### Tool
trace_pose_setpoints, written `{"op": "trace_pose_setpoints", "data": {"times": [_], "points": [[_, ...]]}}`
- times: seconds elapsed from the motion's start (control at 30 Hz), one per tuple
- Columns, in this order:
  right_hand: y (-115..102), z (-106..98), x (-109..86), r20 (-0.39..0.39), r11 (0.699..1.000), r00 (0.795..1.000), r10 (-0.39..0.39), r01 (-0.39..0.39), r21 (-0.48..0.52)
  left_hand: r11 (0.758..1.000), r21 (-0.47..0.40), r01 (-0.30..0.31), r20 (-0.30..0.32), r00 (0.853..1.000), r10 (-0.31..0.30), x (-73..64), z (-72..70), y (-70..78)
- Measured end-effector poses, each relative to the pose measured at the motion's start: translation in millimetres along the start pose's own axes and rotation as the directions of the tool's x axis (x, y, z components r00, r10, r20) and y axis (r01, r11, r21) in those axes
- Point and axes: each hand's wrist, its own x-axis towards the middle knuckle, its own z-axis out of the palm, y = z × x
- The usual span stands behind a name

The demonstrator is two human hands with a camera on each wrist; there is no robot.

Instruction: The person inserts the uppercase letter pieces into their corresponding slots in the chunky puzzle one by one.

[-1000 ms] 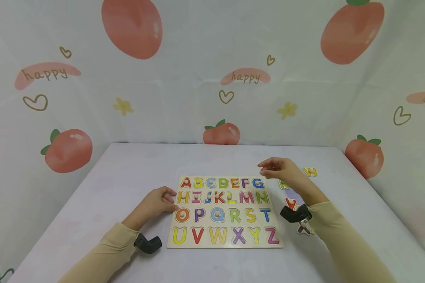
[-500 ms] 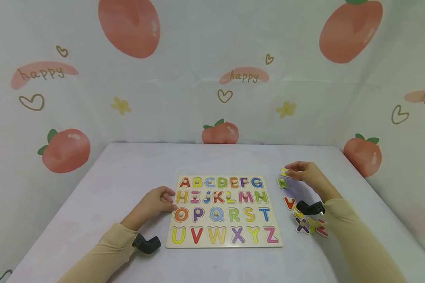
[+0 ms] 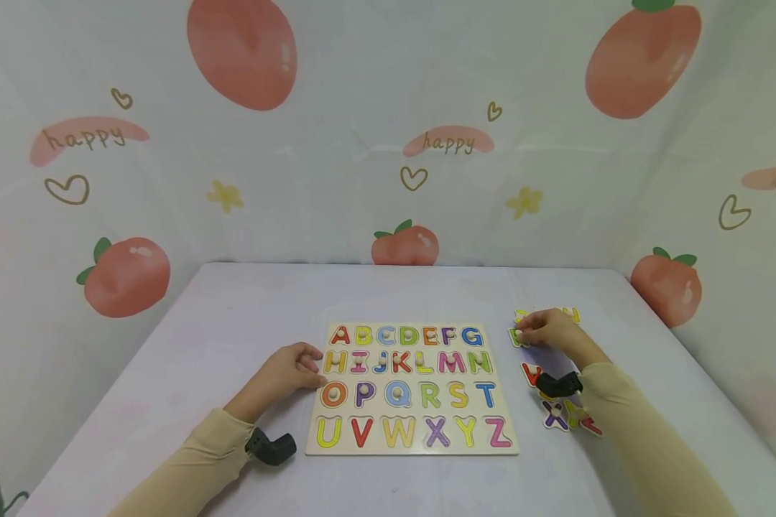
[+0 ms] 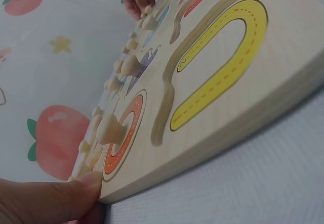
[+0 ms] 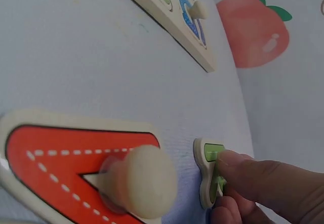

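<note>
A wooden alphabet puzzle board [image 3: 410, 445] lies flat on the table, with knobbed letters seated from A to Q and bare printed recesses from R to Z. At its left edge my left hand [image 3: 287, 377] holds on; in the left wrist view the thumb [image 4: 83, 186] lies on the edge beside the orange O [image 4: 126, 138]. To the board's right, my right hand [image 3: 552, 334] pinches the green letter R piece [image 5: 208, 176] between thumb and fingers. That piece is on or just above the tabletop; I cannot tell which. The fingers partly hide it.
Right of the board lie loose letter pieces: a red V [image 3: 530, 373], a purple X [image 3: 555, 416], a pink-red Z [image 3: 590, 426] and several yellow ones, partly behind the right hand and wrist. A printed cloth backdrop [image 3: 336, 215] rises behind the table.
My right hand came back from above the board's top right corner, set a yellow letter piece down beyond the R, then moved nearer to the R piece and took it. The left hand stays put.
</note>
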Motion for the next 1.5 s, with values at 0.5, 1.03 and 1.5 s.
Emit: {"op": "trace_pose_setpoints", "data": {"times": [0.5,1.03,1.5], "points": [[-28,2,-8.3,-0.070,0.999,0.996,-0.049,0.048,-0.014,1.000,-0.014,0.000,-0.001,1.000,0.000,-1.4,-0.2,1.4],[-101,72,-43.3,0.070,0.957,0.955,-0.288,0.286,0.045,1.000,-0.022,-0.018,-0.008,1.000,0.017,-5.1,-1.3,4.0],[-105,118,-54.6,0.167,0.962,0.950,-0.265,0.272,-0.021,1.000,-0.022,-0.017,-0.009,1.000,0.017,-4.0,-1.0,3.1]]}}
